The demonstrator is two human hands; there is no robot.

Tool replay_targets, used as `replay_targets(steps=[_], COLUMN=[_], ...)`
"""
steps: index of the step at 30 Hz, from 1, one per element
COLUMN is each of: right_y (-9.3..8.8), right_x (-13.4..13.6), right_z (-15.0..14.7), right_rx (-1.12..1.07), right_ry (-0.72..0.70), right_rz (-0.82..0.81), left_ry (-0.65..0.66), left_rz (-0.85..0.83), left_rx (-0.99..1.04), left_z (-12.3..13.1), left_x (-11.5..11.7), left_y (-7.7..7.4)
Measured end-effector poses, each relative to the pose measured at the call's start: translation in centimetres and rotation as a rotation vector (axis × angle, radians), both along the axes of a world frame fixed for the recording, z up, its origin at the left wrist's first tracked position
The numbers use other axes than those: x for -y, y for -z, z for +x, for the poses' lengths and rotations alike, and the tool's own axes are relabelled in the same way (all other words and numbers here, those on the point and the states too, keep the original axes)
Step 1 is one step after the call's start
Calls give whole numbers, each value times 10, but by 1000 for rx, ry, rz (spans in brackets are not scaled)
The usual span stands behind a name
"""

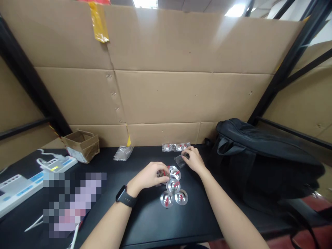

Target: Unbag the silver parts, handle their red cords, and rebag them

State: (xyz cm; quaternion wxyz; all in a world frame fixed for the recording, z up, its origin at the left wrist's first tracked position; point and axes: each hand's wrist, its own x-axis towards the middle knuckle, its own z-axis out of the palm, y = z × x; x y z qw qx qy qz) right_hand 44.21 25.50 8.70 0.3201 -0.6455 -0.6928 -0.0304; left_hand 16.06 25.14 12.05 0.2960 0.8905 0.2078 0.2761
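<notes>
Several silver finger cymbals (pixel 173 186) with red loops lie in a loose cluster on the black tabletop (pixel 153 218). At the cluster's left side, my left hand (pixel 150 176), with a black watch on its wrist, curls its fingers around a finger cymbal (pixel 161 174) that is partly hidden. My right hand (pixel 194 159) is farther back and to the right, pinching a small clear plastic bag (pixel 179 161) by its right side. Behind that hand, packed finger cymbals (pixel 168 147) in clear bags lie in a row near the cardboard wall.
A stack of clear plastic bags (pixel 123 153) lies back left, beside an open cardboard box (pixel 82 143). White power strips (pixel 28 186) with cables and a blurred-out item (pixel 77 204) occupy the left. On the right stands a large black bag (pixel 254 159). Cardboard walls (pixel 166 97) enclose the table.
</notes>
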Motion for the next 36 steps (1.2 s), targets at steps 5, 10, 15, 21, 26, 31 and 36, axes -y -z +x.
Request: replay_targets(steps=[5, 10, 15, 21, 26, 31, 36], right_y=[-17, -35, -34, -30, -26, -22, -18], right_x=[4, 23, 36, 35, 32, 28, 15], right_z=[-5, -38, -74, -79, -79, -79, -60], right_rx=[-162, -433, -558, -709, -942, -1007, -1001], right_ry=[43, -64, -231, -277, -308, -347, -264], right_rz=[181, 169, 44, -4, -40, -44, 22], left_ry=[-133, -212, -344, -457, -600, -610, -794], left_rz=[70, 177, 449, 514, 573, 660, 634], left_rx=[59, 139, 83, -82, -139, -69, 65], left_z=[1, 11, 31, 26, 23, 28, -14], left_x=[-1, 10, 34, 29, 22, 24, -1], left_y=[-3, -7, -12, -7, 0, 1, -19])
